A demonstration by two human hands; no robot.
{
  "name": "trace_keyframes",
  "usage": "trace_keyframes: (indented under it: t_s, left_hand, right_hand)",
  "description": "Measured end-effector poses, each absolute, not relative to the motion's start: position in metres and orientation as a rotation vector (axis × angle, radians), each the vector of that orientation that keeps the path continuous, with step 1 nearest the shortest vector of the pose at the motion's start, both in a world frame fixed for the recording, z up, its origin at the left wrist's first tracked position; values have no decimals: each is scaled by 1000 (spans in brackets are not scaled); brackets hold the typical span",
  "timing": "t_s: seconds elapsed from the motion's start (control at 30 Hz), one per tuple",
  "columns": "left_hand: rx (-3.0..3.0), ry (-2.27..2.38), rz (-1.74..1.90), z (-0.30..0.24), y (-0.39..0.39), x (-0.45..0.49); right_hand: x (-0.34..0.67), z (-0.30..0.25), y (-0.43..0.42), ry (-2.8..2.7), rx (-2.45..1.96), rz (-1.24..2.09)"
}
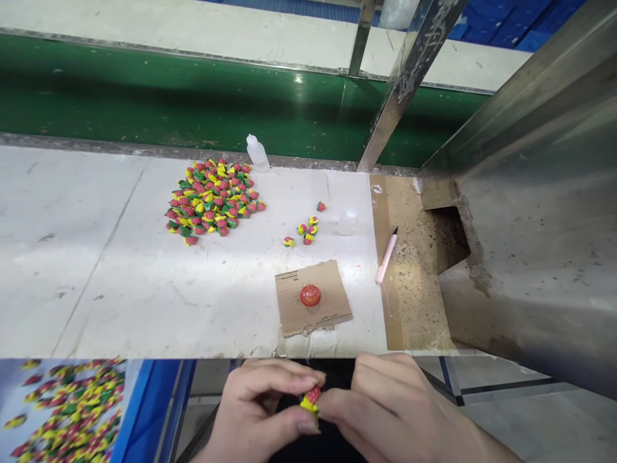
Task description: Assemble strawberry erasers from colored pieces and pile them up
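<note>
Just off the table's front edge, my left hand [263, 402] pinches a small red-and-yellow figurine [311, 397] between thumb and forefinger. My right hand [390, 405] is closed, its fingertips pressed against the figurine's right side. Beyond the hands lies a piece of brown cardboard [294, 315] with a round red disc [310, 295] on it. Several loose figurines [308, 230] of the same kind sit farther back. A big heap of them, red, yellow and green [212, 199], is on the left of the white table [125, 276].
At the back edge stands a small plastic bottle [258, 153]. A clear cup [346, 222] and a pink pen [387, 257] are at the right, beside a metal panel [540, 212]. At lower left is a blue-rimmed bin [149, 405] of more figurines. A metal post [400, 96] rises behind.
</note>
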State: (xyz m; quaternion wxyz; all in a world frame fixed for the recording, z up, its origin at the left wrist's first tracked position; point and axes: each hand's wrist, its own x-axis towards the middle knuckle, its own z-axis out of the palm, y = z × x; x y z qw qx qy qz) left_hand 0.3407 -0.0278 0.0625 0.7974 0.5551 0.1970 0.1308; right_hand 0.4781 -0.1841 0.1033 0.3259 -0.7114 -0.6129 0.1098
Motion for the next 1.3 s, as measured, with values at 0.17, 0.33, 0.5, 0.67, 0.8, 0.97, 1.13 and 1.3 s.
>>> trace_keyframes:
  t_s: [0.17, 0.33, 0.5, 0.67, 0.8, 0.97, 1.13, 1.3]
  left_hand:
    - [874, 589, 286, 69, -43, 341]
    - [532, 681, 220, 72, -58, 343]
    - [314, 661, 133, 74, -67, 344]
    - [256, 696, 71, 76, -68, 342]
    - [297, 694, 68, 69, -69, 340]
    - [692, 435, 320, 56, -58, 342]
    - [1235, 233, 461, 58, -38, 345]
    - [1316, 182, 444, 59, -39, 347]
  right_hand:
    - [474, 92, -184, -1364, -1685, 243]
    - [471, 83, -188, -1375, -1695, 92]
    - [464, 69, -189, -1405, -1685, -128]
    - [469, 69, -185, -1474, -1616, -91]
    - [475, 70, -182, -1480, -1583, -54]
    - [467, 62, -186, -1215, -1521, 27]
    - [463, 63, -188, -982, -1263, 920]
    - [463, 55, -179, -883, -923, 1310]
